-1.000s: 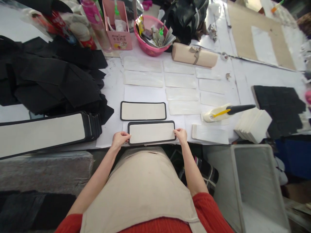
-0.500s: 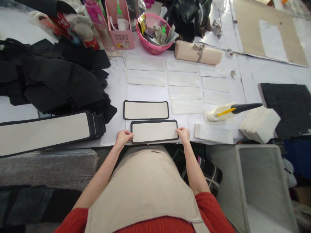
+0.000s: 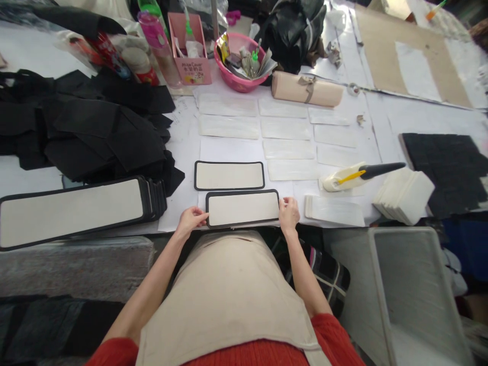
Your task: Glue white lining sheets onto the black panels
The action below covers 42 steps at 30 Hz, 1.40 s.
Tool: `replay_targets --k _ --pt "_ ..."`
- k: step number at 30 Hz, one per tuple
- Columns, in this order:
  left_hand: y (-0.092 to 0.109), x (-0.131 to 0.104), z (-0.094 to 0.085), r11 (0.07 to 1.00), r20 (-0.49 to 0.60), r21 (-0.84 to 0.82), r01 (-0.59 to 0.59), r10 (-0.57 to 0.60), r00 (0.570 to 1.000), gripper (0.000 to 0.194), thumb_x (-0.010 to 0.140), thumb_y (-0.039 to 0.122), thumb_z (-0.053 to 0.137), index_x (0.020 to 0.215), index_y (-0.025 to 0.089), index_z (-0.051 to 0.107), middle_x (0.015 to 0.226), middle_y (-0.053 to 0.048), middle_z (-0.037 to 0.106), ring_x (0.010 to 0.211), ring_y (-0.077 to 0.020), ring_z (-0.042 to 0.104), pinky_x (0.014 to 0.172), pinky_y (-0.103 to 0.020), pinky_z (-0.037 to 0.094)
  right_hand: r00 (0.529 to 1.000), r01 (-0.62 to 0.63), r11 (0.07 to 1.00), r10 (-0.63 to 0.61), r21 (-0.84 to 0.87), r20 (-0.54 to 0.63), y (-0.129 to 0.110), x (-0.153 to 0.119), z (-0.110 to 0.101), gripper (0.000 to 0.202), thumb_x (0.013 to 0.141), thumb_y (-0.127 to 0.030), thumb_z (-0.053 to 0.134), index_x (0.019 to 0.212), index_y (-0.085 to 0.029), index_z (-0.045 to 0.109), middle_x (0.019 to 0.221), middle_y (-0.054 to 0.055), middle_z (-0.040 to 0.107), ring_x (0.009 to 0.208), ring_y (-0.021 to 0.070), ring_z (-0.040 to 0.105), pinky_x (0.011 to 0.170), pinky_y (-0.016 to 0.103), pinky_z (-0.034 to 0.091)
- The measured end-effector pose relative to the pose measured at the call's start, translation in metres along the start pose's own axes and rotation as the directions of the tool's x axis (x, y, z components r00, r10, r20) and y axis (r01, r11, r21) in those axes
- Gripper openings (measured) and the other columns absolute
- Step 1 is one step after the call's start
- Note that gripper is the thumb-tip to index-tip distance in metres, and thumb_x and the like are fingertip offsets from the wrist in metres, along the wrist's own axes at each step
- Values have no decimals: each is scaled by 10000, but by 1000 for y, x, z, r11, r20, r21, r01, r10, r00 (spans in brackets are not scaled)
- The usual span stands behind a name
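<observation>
A cream panel with a black border [image 3: 244, 208] lies flat at the table's front edge, in front of my body. My left hand [image 3: 193, 220] pinches its left end between thumb and fingers. At the right end my right hand [image 3: 289, 211] touches the border with its fingers bent; whether it grips the edge is hard to tell. Just behind lies a second bordered panel [image 3: 229, 176], untouched. Rows of translucent white strips [image 3: 286, 128] are laid out farther back. Right of my right hand sits a small stack of white strips [image 3: 334, 210].
Long bordered panels [image 3: 72, 211] are stacked at the left below a black pile [image 3: 87, 122]. A pink bowl [image 3: 242, 84] and a rolled bundle [image 3: 307, 89] stand behind. A black-handled brush [image 3: 381, 170], white pieces [image 3: 404, 195] and a grey bin [image 3: 404, 232] are rightward.
My right hand has shifted slightly up along the panel's right end, and its fingers have changed pose. The bordered panel stays in nearly the same place. The view has shifted slightly.
</observation>
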<state>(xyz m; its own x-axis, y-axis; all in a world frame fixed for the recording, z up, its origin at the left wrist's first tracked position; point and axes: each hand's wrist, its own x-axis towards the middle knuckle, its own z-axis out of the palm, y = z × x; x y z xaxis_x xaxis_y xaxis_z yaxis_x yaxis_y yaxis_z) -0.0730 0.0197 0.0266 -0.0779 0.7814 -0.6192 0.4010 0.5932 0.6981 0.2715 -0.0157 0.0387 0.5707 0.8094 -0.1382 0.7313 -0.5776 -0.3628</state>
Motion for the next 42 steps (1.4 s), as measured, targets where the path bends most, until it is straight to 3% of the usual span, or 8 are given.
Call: replay_targets --k 2,4,7,10,23,29,37,42 --pt "7 -6 3 964 -148 232 -132 169 974 248 703 403 635 774 170 590 714 -78 671 701 -241 664 629 -344 510 973 227 974 -227 -12 -40 -14 -12 11 358 959 -337 368 1208 -171 564 1251 134 586 1183 254 498 968 393 388" --pt "18 -12 15 825 -160 459 -330 442 883 276 809 372 536 962 160 626 987 -141 687 960 -284 645 837 -417 495 900 437 899 -437 -27 8 -31 -24 27 406 969 -299 343 1328 -177 490 1389 107 495 1331 245 365 1076 416 291" --pt "30 -14 44 486 157 596 -640 711 685 439 889 288 421 1294 142 504 1414 -159 471 1342 -279 383 1099 -456 301 756 651 758 -642 -42 131 -52 -34 50 503 972 -298 352 1460 -179 326 1511 68 348 1434 221 187 1159 436 137" --pt "27 -7 67 259 403 613 -747 710 577 559 903 295 410 1427 111 351 1525 -148 307 1432 -261 203 1174 -475 124 662 740 672 -717 -35 218 -61 -35 64 567 971 -332 369 1496 -161 237 1546 64 266 1450 218 127 1176 454 67" --pt "10 5 68 202 456 648 -735 669 586 644 915 394 406 1473 107 260 1546 -148 232 1443 -258 154 1182 -474 86 629 761 648 -728 -27 271 -47 -23 65 601 974 -390 369 1503 -154 209 1564 57 205 1456 195 88 1184 436 60" --pt "-2 9 52 256 363 699 -668 678 640 682 903 408 426 1486 122 219 1552 -148 215 1447 -261 139 1176 -495 85 758 642 763 -619 -73 205 0 6 46 624 961 -371 398 1504 -136 201 1556 94 227 1454 227 106 1178 472 52" --pt "-8 16 52 267 370 706 -656 650 664 713 864 421 483 1477 139 253 1546 -158 241 1445 -281 144 1168 -507 89 769 628 776 -609 -54 193 13 14 56 660 953 -456 384 1507 -150 197 1562 79 217 1451 222 119 1179 439 72" --pt "0 8 41 304 328 670 -677 697 638 693 868 418 483 1460 119 281 1524 -176 294 1429 -291 204 1160 -484 164 789 604 796 -595 -22 151 13 13 45 595 962 -409 363 1484 -142 264 1542 93 274 1444 211 155 1172 435 116"
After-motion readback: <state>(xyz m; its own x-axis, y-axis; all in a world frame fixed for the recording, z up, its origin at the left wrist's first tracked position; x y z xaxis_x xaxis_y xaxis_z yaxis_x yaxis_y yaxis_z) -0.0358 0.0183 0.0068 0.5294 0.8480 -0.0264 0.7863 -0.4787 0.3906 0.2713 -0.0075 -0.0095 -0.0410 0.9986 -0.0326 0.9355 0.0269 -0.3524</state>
